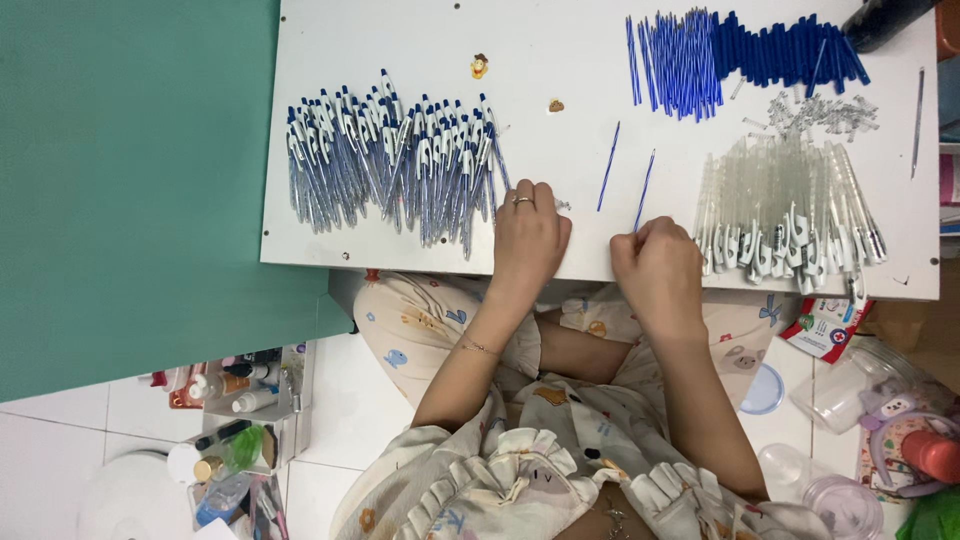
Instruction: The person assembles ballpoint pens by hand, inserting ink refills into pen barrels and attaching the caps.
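My left hand (527, 238) rests on the white board (560, 140) with its fingers curled down, beside a pile of assembled blue-and-white pens (390, 160); what it holds is hidden. My right hand (655, 262) is closed near the board's front edge, pinching the lower end of a thin blue refill (644, 190). Another loose blue refill (608, 166) lies between the hands. A heap of clear pen barrels with white clips (790, 210) sits just right of my right hand. Blue refills (680, 62) and blue pen parts (790, 50) lie at the far edge.
Small clear springs or tips (825, 112) lie above the barrels. A green surface (130, 170) is to the left. A caddy of small bottles (240, 400) stands on the tiled floor at left; plastic containers (850, 390) and a packet (825, 325) sit at right.
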